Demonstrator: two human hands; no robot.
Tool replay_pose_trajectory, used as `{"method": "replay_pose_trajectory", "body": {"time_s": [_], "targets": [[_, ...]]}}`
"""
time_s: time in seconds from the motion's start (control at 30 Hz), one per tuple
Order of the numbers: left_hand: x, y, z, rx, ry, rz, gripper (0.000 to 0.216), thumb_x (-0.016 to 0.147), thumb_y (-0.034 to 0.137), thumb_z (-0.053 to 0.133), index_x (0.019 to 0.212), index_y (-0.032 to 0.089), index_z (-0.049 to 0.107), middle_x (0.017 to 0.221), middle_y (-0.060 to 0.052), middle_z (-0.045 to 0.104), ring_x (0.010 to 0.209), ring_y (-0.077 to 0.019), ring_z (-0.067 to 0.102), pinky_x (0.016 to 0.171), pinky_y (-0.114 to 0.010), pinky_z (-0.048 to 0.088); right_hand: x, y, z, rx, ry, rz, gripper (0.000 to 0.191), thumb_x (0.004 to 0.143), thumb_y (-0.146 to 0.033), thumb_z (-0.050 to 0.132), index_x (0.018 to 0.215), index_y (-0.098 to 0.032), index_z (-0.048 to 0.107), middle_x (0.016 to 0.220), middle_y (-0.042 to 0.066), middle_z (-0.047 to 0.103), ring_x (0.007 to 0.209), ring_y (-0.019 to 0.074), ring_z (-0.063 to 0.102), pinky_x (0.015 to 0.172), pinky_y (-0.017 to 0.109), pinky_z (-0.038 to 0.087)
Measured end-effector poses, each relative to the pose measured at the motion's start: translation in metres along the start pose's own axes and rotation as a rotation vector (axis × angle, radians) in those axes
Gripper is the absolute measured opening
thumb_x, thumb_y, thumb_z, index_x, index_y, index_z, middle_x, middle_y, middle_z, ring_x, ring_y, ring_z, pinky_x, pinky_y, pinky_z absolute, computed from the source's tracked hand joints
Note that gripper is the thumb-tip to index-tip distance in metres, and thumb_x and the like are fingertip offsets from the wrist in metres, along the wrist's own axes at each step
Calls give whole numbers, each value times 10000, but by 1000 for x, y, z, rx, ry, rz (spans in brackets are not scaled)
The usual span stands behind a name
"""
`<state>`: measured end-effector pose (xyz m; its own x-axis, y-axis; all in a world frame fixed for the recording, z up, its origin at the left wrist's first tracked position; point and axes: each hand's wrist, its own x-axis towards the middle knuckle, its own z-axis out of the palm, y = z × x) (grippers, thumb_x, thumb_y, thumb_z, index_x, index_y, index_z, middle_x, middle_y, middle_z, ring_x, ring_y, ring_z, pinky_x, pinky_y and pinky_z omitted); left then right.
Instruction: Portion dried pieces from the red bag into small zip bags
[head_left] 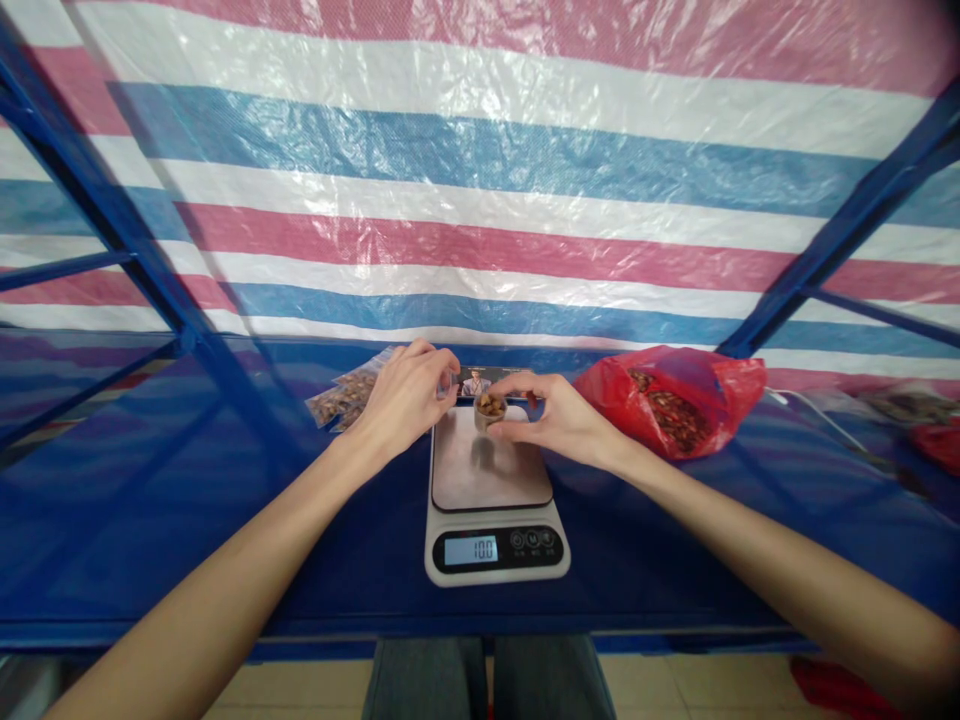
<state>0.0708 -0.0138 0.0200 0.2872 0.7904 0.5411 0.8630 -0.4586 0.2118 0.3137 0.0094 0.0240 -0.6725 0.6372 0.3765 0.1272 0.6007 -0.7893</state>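
Observation:
A white kitchen scale (495,520) with a steel platform stands on the blue table; its display reads 10.0. At the platform's far edge sits a small cup (490,409) filled with brown pieces. My right hand (559,420) curls its fingers round the cup. My left hand (409,395) hovers just left of the cup with fingers pinched together on something small and clear that I cannot make out.
A red plastic bag (675,395) of brown pieces lies open right of the scale. Small clear filled packets (341,398) lie behind my left hand. A phone (480,380) lies behind the scale. Blue frame bars (112,215) rise at both sides before a striped tarp.

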Motion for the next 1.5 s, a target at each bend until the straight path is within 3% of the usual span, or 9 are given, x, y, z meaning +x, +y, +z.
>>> {"method": "replay_pose_trajectory", "body": {"time_s": [0.13, 0.4, 0.67, 0.83, 0.93, 1.07, 1.23, 1.37, 1.5], "targets": [[1, 6, -3, -29, -5, -44, 90, 887, 190, 710, 974, 204, 692, 886, -68, 711, 973, -303, 651, 866, -445, 516, 17, -10, -7, -19, 44, 28, 296, 839, -291, 867, 1104, -181, 793, 1062, 59, 821, 936, 216, 760, 858, 367, 587], [-1, 5, -11, 12, -16, -117, 158, 858, 244, 779, 990, 193, 709, 965, -92, 690, 1000, -312, 664, 879, -423, 539, 48, -35, 0, -478, 1, -113, 179, 870, -257, 853, 1025, -180, 808, 922, 42, 789, 819, 203, 700, 770, 338, 502], [-1, 1, -12, 21, 42, -196, 248, 836, 272, 793, 1049, 169, 719, 982, -110, 714, 1030, -335, 676, 894, -413, 545, 66, -56, 15, -1138, -85, -380, 183, 954, -262, 794, 1066, -125, 743, 1024, 119, 712, 1006, 280, 594, 829, 395, 411], [1, -5, -15, -191, 173, -251, 187, 777, 242, 762, 936, 157, 711, 908, -62, 740, 876, -274, 684, 746, -339, 512, 80, -73, 22, -1419, -121, -635, 168, 968, -33, 634, 1052, -152, 719, 1049, 121, 691, 1038, 285, 569, 830, 398, 415], [3, -10, -16, -373, 197, -298, 186, 737, 282, 755, 842, 140, 696, 810, -29, 736, 768, -226, 658, 624, -282, 449, 90, -79, 22, -1473, -154, -784, 202, 1027, -42, 553, 1037, -172, 708, 1047, 108, 683, 1047, 269, 563, 834, 394, 431], [5, -13, -14, -590, 244, -301, 240, 720, 325, 783, 829, 124, 712, 845, -40, 762, 796, -211, 664, 624, -261, 467, 98, -83, 16, -1443, -163, -884, 249, 1081, -57, 460, 1076, -150, 691, 1081, 111, 667, 1102, 259, 563, 875, 400, 447], [2, -3, -19, -853, 198, -378, 317, 709, 329, 869, 928, 136, 745, 925, -61, 796, 868, -220, 720, 789, -302, 550, 87, -74, -2, -1152, -29, -657, 185, 1071, -211, 591, 1228, -144, 663, 1171, 121, 696, 1130, 282, 609, 946, 423, 458], [-1, 3, -22, -1003, 164, -402, 392, 792, 342, 852, 1127, 163, 751, 943, -57, 807, 916, -214, 748, 888, -322, 549, 45, -48, -28, -745, 205, -363, 463, 1054, -334, 641, 1480, -176, 555, 1089, 71, 738, 992, 247, 689, 925, 385, 511], [-2, 6, -21, -1067, 192, -392, 347, 883, 340, 801, 1174, 176, 710, 928, -65, 815, 976, -222, 766, 900, -322, 557, -23, -2, -49, -572, 275, -100, 156, 1030, -365, 674, 1025, -211, 700, 969, 45, 755, 896, 227, 714, 833, 343, 543]]}}
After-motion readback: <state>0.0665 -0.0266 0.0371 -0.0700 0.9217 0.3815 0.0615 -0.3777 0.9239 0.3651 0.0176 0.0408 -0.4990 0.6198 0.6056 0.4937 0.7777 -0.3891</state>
